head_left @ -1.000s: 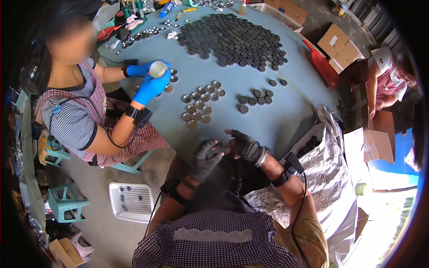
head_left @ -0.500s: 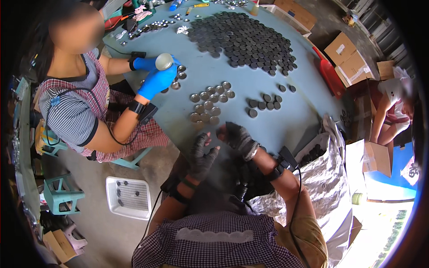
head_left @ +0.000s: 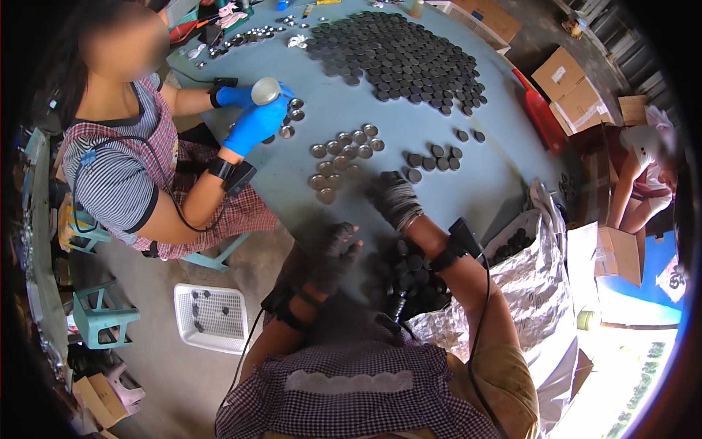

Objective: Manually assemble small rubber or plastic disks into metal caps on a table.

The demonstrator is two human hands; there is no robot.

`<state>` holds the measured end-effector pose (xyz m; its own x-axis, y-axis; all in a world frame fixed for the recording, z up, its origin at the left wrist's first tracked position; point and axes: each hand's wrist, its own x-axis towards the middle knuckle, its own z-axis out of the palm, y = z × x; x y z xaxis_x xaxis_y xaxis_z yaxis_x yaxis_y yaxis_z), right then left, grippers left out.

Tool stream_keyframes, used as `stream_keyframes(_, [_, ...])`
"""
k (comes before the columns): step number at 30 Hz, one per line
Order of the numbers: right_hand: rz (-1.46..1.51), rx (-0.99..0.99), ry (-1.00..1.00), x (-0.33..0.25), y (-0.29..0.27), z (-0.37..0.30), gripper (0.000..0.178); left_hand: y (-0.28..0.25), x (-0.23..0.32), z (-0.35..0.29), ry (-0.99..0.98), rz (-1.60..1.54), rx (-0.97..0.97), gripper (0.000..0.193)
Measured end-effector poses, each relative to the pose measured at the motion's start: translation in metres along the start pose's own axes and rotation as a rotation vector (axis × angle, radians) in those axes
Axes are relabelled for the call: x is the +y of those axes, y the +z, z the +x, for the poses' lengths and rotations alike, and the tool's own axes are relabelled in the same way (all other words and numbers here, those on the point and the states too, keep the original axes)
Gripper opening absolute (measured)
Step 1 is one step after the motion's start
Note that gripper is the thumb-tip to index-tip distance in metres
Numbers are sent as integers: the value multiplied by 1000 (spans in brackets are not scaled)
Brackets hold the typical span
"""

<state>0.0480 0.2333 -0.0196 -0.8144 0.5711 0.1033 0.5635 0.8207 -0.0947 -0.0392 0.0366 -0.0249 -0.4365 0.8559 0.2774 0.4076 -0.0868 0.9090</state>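
Observation:
My right hand, in a dark fingerless glove, is over the near part of the table, its blurred fingertips beside a cluster of shallow silver round caps. Whether it touches or pinches one cannot be made out. Lower and to the left, near the table edge, is my gloved left hand, thumb apart from the fingers, with nothing visible in it. Dark round caps lie heaped below my right wrist. A small group of dark caps sits right of the silver ones.
A large spread of dark caps covers the far table. At left, a co-worker's blue-gloved hands hold a pale round item. A silvery sack stands at right, a white basket on the floor, a red dustpan at the far right.
My right hand has moved forward toward the silver caps, and my left hand has drawn slightly back, apart from it. Fewer silver caps show at the cluster's near right.

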Motion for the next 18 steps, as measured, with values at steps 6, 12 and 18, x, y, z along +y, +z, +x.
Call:
stream_keyframes(6, [137,191,228,41,-33,-40,38,41,19,10,236,244,-185,35])
stream_keyframes(12, [247,134,243,39,-49,-80,43,71,22,33,112,238,-545,32])
stream_keyframes(18, [359,192,224,38,-49,-92,41,73,6,36,192,303,-462,30])
